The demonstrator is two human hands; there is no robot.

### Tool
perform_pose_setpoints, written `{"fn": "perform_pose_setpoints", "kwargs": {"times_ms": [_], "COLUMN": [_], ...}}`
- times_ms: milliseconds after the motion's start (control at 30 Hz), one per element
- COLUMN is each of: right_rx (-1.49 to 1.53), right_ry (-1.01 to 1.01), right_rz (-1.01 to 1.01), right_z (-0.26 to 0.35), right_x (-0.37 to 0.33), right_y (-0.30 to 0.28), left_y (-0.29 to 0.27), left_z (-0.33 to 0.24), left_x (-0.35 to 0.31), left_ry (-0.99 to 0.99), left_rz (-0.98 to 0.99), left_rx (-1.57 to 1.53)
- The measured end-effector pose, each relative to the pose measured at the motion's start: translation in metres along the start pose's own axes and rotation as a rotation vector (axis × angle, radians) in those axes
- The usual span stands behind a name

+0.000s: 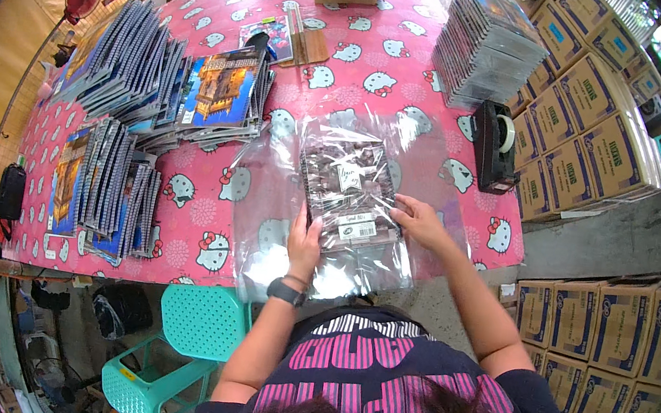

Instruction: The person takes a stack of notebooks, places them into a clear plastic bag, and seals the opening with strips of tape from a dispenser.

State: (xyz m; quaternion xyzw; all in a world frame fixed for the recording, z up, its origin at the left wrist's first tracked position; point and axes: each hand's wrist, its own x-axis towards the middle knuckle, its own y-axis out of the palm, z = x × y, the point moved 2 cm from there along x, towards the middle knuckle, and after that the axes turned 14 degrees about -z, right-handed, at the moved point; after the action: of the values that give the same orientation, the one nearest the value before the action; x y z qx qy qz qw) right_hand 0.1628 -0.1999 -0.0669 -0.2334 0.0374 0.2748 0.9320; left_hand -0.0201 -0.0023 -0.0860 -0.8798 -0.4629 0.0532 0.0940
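A spiral notebook (349, 177) with a dark patterned cover and a white label lies in front of me on the table, within clear plastic. Sheets of clear plastic (271, 240) spread around and under it, creased and shiny. My left hand (304, 247), with a dark watch at the wrist, grips the notebook's lower left edge. On the opposite edge, my right hand (421, 222) holds it with thumb and fingers over the side. Whether several notebooks are stacked under the top cover, I cannot tell.
Piles of spiral notebooks (126, 68) fill the left side of the pink table (196, 259). At the far right stands a tall notebook stack (487, 55), with a black tape dispenser (495, 148) nearer me. Cardboard boxes (589, 141) line the right; green stools (200, 319) stand below left.
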Motion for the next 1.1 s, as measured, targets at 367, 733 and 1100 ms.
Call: {"fn": "perform_pose_setpoints", "kwargs": {"times_ms": [367,733,1100], "right_rx": [0.319,0.518,0.136], "right_ry": [-0.454,-0.292,-0.556], "right_rz": [-0.073,0.045,-0.223], "right_z": [0.094,0.105,0.084], "right_x": [0.038,-0.003,-0.037], "right_y": [0.002,0.006,-0.017], "left_y": [-0.003,-0.023,-0.049], "left_z": [-0.112,-0.113,-0.087], "left_x": [0.068,0.047,0.012], "left_ry": [0.486,0.23,0.36], "left_rz": [0.035,0.215,0.093], "left_rx": [-0.115,-0.499,-0.295]}}
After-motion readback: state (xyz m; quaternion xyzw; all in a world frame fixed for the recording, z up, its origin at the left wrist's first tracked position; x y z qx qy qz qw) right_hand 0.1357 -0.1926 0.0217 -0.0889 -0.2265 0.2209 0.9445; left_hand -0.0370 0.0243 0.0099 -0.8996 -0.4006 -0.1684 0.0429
